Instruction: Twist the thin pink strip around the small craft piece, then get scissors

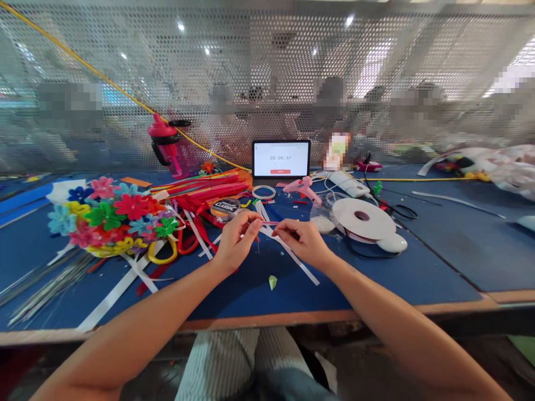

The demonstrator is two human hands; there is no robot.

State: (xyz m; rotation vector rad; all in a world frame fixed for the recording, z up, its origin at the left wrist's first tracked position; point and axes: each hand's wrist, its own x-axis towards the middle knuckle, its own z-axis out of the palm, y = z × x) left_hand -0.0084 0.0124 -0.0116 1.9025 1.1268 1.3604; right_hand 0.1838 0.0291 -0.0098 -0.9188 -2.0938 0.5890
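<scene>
We pinch a thin pink strip (pixel 270 223) between our left hand (pixel 236 239) and right hand (pixel 303 239) above the blue table (pixel 438 256). Paper flowers (pixel 112 214) lie at left; a white tape roll (pixel 363 218) sits just right, a tablet (pixel 281 159) behind.

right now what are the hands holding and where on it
Both hands pinch one thin pink strip above the blue table: the left hand holds its left end, the right hand its right end, each between thumb and fingers.
</scene>
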